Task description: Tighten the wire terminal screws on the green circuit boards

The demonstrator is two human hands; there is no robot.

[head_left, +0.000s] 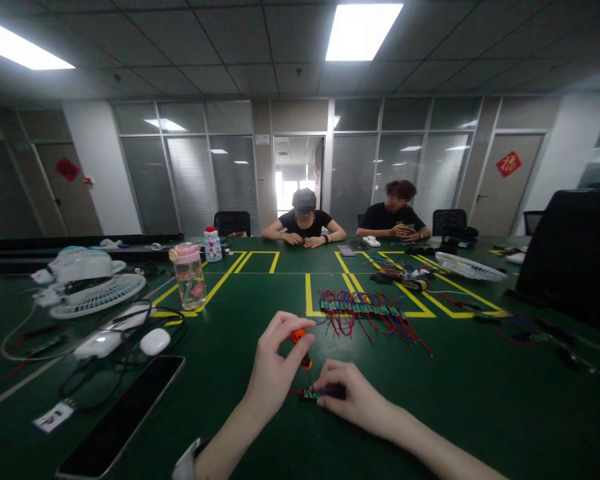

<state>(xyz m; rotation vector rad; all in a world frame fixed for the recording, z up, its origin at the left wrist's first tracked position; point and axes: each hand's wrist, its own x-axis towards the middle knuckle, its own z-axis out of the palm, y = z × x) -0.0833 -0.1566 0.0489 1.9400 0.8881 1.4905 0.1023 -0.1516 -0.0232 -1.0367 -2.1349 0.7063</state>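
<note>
My left hand is closed around the orange and black handle of a small screwdriver, held upright. Its thin shaft points down at a small green circuit board on the table; whether the tip touches it is too small to tell. My right hand pinches the right end of that board, with dark wires under the fingers. A red wire leaves the board's left side. Just beyond my hands lies a row of similar circuit boards with red and blue wires.
On the left are a phone, a white earbud case, a power strip, cables, a white fan and a clear bottle. A black monitor stands right. Two people sit across the green table.
</note>
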